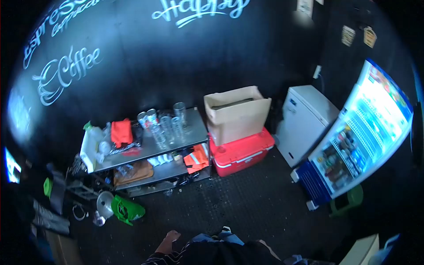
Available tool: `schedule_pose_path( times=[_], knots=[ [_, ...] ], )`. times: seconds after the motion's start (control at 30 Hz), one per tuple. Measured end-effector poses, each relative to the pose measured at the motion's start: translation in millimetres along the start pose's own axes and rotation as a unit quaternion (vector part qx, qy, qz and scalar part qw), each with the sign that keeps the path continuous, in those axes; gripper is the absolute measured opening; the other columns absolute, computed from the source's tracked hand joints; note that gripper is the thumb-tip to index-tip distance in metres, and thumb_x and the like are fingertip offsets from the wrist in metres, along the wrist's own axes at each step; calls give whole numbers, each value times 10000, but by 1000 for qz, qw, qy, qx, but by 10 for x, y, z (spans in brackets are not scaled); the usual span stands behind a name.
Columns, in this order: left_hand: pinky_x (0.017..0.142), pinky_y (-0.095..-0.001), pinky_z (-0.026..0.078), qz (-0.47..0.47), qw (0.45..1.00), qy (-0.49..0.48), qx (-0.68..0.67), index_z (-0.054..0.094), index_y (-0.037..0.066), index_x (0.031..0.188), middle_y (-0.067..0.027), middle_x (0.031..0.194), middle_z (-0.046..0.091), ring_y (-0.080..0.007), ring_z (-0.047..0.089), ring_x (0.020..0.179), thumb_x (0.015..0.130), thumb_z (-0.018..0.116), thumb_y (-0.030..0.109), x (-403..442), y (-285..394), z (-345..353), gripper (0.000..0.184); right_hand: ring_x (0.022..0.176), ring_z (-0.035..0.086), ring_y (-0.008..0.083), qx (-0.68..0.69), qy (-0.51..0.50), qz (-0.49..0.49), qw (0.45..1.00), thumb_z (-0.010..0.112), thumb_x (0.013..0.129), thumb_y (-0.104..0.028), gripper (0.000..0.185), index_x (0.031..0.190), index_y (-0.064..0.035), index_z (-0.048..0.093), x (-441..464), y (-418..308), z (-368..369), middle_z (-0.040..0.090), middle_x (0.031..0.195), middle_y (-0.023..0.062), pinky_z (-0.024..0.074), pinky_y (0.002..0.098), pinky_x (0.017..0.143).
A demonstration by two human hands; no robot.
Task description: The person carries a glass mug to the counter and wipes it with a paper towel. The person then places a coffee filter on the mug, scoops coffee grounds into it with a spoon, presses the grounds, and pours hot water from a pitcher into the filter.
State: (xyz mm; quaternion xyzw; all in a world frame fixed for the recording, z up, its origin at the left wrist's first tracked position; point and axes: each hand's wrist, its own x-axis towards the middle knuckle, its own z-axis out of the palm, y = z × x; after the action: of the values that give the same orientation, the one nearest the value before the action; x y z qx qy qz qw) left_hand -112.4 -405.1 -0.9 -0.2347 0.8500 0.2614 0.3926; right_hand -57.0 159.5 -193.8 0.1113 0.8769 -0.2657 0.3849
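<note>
Observed green bag (133, 211) on floor (238, 201) in front of worktop (194, 129), ahead-left of nearer left hand (173, 236), lying roughly crosswise; see nothing held there, cannot tell finger opening; cannot tell state of right hand, out of view.

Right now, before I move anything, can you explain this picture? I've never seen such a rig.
There is no robot here: a person works with bare hands, and a camera on their head looks forward and down, giving this single view. The left hand shows at the bottom, in front of the body, with nothing visible in it; the right hand cannot be made out. Across the dark floor, a metal shelf unit bears clear glasses and an orange cloth on top. Beside it, an open cardboard box sits on a red cooler.
</note>
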Motion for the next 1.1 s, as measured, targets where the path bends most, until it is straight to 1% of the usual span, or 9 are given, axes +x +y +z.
schedule_pose_path(
  times=[0.13, 0.3, 0.37, 0.43, 0.5, 0.57, 0.73, 0.97, 1.1],
  knots=[
    [896, -418, 480, 2, 998, -51, -31, 660, 120, 1071, -164, 1088, 645, -319, 607, 1036, 821, 536, 406, -183, -313, 431, 399, 1096, 591, 317, -34, -36, 26, 998, 584, 816, -316, 344, 1087, -124, 674, -406, -1052, -1536, 649, 1120, 134, 484, 418, 904],
    [804, -425, 516, 251, 964, -2, 91, 692, 129, 934, -146, 993, 672, -316, 648, 923, 807, 534, 401, -160, -536, 847, 339, 933, 654, 308, -219, -66, 1, 973, 551, 778, -319, 312, 934, -99, 707, 247, -1575, -1821, 687, 966, 137, 520, 425, 814],
    [782, -425, 520, 229, 972, 48, 36, 690, 115, 874, -144, 961, 677, -321, 654, 891, 799, 538, 395, -202, -467, 896, 327, 919, 647, 337, -335, -47, -194, 921, 565, 775, -327, 298, 914, -106, 710, 592, -1786, -1816, 683, 960, 147, 516, 429, 809],
    [776, -424, 514, 23, 971, 120, -207, 664, 94, 807, -137, 925, 679, -335, 646, 878, 788, 541, 378, -108, -465, 972, 310, 915, 645, 343, -286, -88, -169, 939, 578, 771, -320, 292, 920, -106, 709, 680, -2253, -1893, 680, 961, 152, 516, 433, 805],
    [784, -423, 511, 37, 970, 95, -219, 669, 99, 815, -133, 921, 681, -335, 644, 886, 789, 539, 378, -11, -562, 830, 309, 911, 643, 350, -229, -122, -136, 956, 591, 767, -313, 286, 926, -105, 707, 777, -2755, -1873, 677, 963, 157, 516, 437, 801],
    [793, -423, 508, 54, 971, 70, -224, 674, 105, 822, -130, 917, 682, -335, 643, 894, 791, 537, 379, 171, -652, 584, 308, 1066, 584, 318, -196, -139, -127, 962, 545, 873, -350, 320, 1030, -99, 665, 925, -3186, -1754, 632, 1132, 138, 462, 439, 916],
    [783, -398, 518, -15, 953, 186, -241, 674, 103, 952, -129, 901, 686, -297, 662, 873, 819, 566, 383, 581, -502, -515, 329, 969, 618, 273, -94, -130, -153, 975, 604, 845, -300, 273, 1011, -90, 658, 1192, -4167, -1521, 651, 1042, 133, 487, 403, 832],
    [725, -291, 514, 200, 835, 379, -346, 593, 11, 1023, -103, 855, 668, -154, 652, 801, 885, 610, 153, 1124, 278, -2632, 199, 708, 615, 102, 153, -5, -343, 927, 606, 848, -72, 150, 993, -52, 635, 1338, -5790, -1765, 651, 827, 42, 493, 271, 632],
    [723, -318, 524, 309, 791, 409, -335, 557, 3, 1093, -123, 953, 619, -229, 641, 857, 867, 595, 53, 1285, 1019, -3607, 234, 730, 637, 151, 214, 77, -449, 864, 647, 847, -104, 144, 944, -14, 591, 1378, -6752, -2176, 662, 870, 83, 492, 277, 639]
  ],
)
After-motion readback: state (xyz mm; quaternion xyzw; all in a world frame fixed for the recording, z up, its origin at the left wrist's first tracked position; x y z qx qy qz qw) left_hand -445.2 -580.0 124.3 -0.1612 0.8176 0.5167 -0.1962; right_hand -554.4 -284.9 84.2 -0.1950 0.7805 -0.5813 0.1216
